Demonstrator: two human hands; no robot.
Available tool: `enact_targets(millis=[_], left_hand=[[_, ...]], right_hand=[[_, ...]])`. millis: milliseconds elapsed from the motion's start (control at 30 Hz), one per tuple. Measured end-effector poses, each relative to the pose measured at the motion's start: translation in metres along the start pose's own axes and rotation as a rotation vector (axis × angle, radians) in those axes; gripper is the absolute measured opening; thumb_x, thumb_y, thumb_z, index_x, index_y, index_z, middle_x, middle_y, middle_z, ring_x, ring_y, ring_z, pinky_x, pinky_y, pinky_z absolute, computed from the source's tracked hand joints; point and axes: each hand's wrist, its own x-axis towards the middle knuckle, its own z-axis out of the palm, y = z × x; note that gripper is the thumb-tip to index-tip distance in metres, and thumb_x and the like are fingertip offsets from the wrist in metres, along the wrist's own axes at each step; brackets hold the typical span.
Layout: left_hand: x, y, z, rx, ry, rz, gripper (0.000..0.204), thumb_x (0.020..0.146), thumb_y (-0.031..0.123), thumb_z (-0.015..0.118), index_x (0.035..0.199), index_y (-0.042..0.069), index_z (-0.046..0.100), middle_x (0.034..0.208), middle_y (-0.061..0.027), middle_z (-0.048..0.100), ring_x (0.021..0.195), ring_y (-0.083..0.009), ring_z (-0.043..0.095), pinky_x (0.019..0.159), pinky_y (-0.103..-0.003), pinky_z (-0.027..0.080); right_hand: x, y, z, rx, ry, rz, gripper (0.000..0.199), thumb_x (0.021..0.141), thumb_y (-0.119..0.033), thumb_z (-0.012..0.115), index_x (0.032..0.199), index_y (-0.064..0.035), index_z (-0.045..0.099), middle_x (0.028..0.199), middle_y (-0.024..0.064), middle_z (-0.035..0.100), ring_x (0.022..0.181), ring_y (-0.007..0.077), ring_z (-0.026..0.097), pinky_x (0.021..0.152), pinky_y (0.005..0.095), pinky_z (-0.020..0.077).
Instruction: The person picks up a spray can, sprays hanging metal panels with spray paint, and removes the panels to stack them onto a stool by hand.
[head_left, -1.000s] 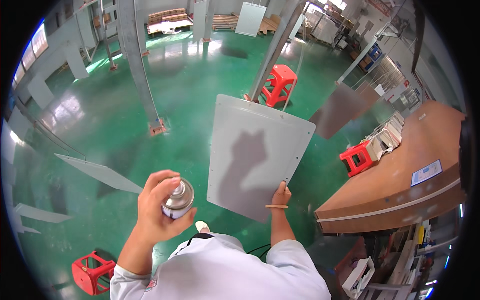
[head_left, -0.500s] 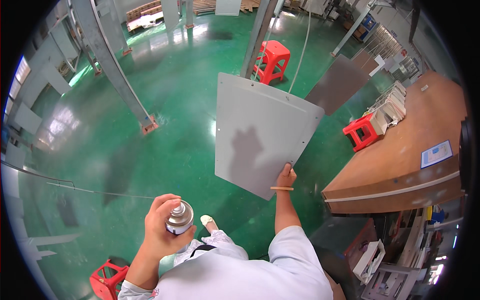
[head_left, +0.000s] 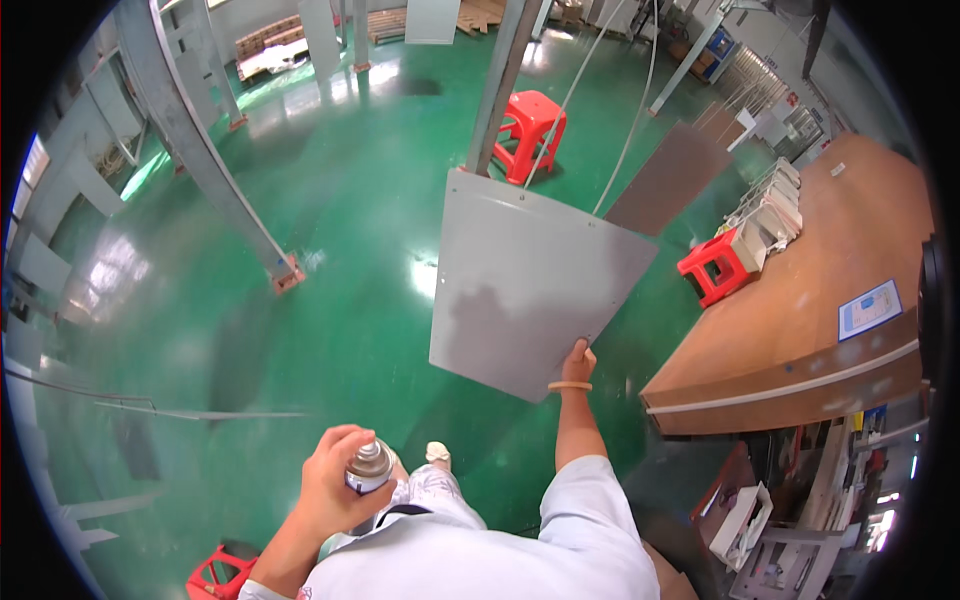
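Two hands are engaged, each with a separate item. The right hand (head_left: 577,360) is closed on the lower right corner of a large grey metal panel (head_left: 530,280), fingers wrapped round the edge, a band at the wrist. The panel hangs upright above the green floor (head_left: 330,250), apparently suspended from the thin lines (head_left: 640,90) running upward from its top edge; the grip at the corner looks intended to steady it and turn its face toward the person. A darker patch, seemingly a shadow, lies on the lower part of the face.

The left hand (head_left: 335,480) is curled fully round a spray can (head_left: 368,468), held upright close to the body, nozzle end up and well apart from the panel. Whether a finger rests on the nozzle cannot be determined.

A second, darker panel (head_left: 672,175) hangs just behind the grey one, near its upper right corner. A grey steel post (head_left: 500,80) rises behind the top edge. Red plastic stools stand on the floor: one (head_left: 530,125) beyond the panel, one (head_left: 712,265) at the near edge of the brown counter (head_left: 800,330), one (head_left: 218,577) beside the person's left arm. The counter carries a blue and white sheet (head_left: 868,308) near its right edge and stacked pale parts (head_left: 770,215) toward its far corner.
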Motion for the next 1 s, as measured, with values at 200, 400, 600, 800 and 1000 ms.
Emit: enact_targets(millis=[200,400,600,800,1000], left_hand=[[0.037,-0.013,0.031,0.02,-0.054,-0.075,0.06,0.058,0.01,0.075,0.112,0.009,0.048,0.099,-0.015,0.054,0.079,-0.0259,0.06,0.065,-0.033,0.051],[0.095,-0.014,0.091,-0.02,-0.022,-0.128,0.064,0.057,0.01,0.076,0.114,0.009,0.048,0.101,-0.0156,0.053,0.079,-0.0254,0.06,0.065,-0.032,0.051],[0.171,0.007,0.134,-0.011,0.099,-0.009,0.069,0.055,0.004,0.074,0.117,0.008,0.045,0.105,-0.0182,0.051,0.083,-0.0252,0.059,0.068,-0.032,0.05],[0.212,0.014,0.157,-0.073,0.188,0.006,0.075,0.056,0.005,0.075,0.122,0.006,0.04,0.108,-0.017,0.051,0.085,-0.0213,0.059,0.07,-0.031,0.05],[0.245,-0.026,0.168,-0.53,0.15,-0.385,0.069,0.061,0.013,0.071,0.121,-0.001,0.039,0.134,-0.0175,0.033,0.114,-0.0227,0.044,0.095,-0.034,0.034]], right_hand=[[0.043,0.006,0.019,0.023,-0.066,0.056,0.05,0.088,-0.04,0.046,0.061,0.0027,0.041,0.055,0.0036,0.039,0.056,0.0112,0.034,0.051,0.0336,0.0323],[0.094,0.043,0.046,0.186,-0.18,-0.023,0.049,0.087,-0.041,0.046,0.064,0.002,0.041,0.054,-0.0012,0.038,0.055,0.0087,0.034,0.048,0.0317,0.0313],[0.14,0.057,0.067,0.344,-0.311,0.047,0.047,0.086,-0.041,0.05,0.061,-0.0033,0.039,0.057,-0.005,0.036,0.056,0.006,0.031,0.048,0.0255,0.028],[0.187,0.066,0.072,0.241,-0.311,0.025,0.051,0.085,-0.044,0.048,0.062,0.0013,0.041,0.054,-0.0015,0.037,0.055,0.0085,0.033,0.048,0.0297,0.0298],[0.214,0.05,0.053,0.189,-0.225,-0.076,0.049,0.083,-0.04,0.044,0.058,0.0011,0.038,0.049,0.0013,0.034,0.049,0.0103,0.032,0.044,0.0322,0.0267]])
